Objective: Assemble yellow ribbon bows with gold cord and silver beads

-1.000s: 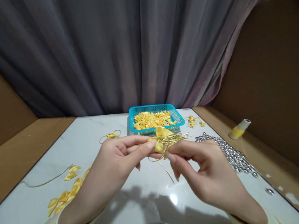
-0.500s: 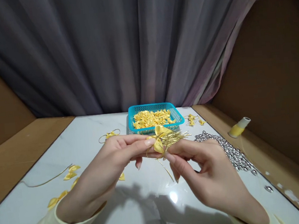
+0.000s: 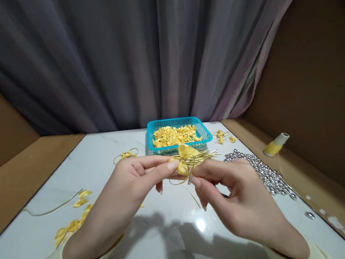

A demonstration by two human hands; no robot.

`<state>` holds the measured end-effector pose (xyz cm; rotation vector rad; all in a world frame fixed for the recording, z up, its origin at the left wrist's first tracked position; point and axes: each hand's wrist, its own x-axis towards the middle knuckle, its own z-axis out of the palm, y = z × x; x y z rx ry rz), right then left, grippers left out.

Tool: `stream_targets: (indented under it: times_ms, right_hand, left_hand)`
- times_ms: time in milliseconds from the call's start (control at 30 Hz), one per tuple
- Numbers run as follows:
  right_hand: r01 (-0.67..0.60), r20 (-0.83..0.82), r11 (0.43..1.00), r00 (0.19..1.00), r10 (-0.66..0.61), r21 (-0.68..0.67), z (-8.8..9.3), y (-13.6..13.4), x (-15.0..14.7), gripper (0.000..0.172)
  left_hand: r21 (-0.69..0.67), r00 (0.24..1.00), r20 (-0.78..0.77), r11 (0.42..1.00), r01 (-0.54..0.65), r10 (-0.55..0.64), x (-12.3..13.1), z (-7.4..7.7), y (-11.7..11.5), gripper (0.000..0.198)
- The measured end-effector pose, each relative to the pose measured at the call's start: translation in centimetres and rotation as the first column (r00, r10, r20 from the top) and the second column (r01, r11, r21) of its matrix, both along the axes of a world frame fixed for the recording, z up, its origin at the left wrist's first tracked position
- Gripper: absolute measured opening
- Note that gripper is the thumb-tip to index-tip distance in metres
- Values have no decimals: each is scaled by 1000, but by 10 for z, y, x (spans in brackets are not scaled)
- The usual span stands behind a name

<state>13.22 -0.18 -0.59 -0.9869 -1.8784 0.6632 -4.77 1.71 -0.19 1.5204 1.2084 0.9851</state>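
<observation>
Between thumb and fingers, my left hand pinches a shiny yellow ribbon bow above the middle of the table. My right hand is closed at the bow's right side, thumb and forefinger pressed on a thin gold cord. A thin loop of cord hangs below the bow, between the two hands. Behind my right fingers a bundle of gold strands shows; whether it lies on the table I cannot tell. Part of the bow is covered by my left thumb.
A blue basket of yellow bows stands at the back. Silver beads are heaped on the right, near a yellow thread spool. Loose bows and a cord lie left. Corded bows lie at the back right.
The bow has turned slightly in my left fingers. Below it the cord loop now looks wider. Both hands stay in nearly the same place.
</observation>
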Motion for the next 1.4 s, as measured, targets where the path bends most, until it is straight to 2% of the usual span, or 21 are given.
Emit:
stream_targets:
  times_ms: [167,400,833,1067,1267,1400]
  right_hand:
    - [-2,-8,1000,1000,2,-21,-1,0,1,22]
    - [1,-16,1000,1000,0,13,-1,1,0,23]
    - [20,-31,998,999,-18,55,-4,-2,0,22]
    - [23,-11,998,1000,-22,66,-4,-1,1,20]
    - [4,6,996,1000,-4,91,-2,0,2,20]
    - [38,-8,992,999,-38,121,-3,-2,2,19]
  left_hand:
    - [-3,1000,-17,1000,-5,5,-1,0,-2,16]
    - [-7,998,-59,1000,-23,23,0,3,-1,24]
    - [-14,999,49,1000,-21,22,4,7,-6,33]
    - [-12,997,71,1000,6,-5,3,7,-6,29]
    - [11,999,33,1000,-3,2,2,6,-6,26]
    - [47,997,-31,996,-69,71,3,8,-7,26]
